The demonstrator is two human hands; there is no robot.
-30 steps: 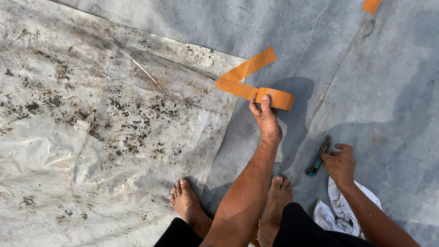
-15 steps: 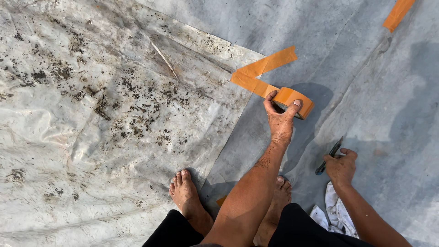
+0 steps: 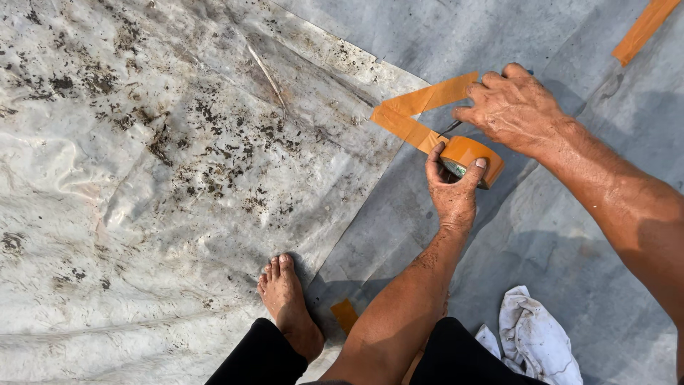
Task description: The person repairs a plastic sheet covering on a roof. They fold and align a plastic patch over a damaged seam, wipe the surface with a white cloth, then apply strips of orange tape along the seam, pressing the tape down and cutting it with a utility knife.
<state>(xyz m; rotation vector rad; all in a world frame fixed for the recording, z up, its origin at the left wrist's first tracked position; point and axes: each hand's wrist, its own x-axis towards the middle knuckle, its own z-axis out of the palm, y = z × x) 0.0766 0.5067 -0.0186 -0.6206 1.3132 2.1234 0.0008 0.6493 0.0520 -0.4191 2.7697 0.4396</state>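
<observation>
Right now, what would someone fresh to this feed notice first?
The orange tape roll at centre right, gripped by the left hand, with its strip stuck in a V across the edge of the dirty plastic sheet. The right hand hovers just above it. A bare foot stands below.

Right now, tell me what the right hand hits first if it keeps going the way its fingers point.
The right hand points left; first comes the pulled-out orange tape strip, probably, since its height above the strip is unclear.
</observation>
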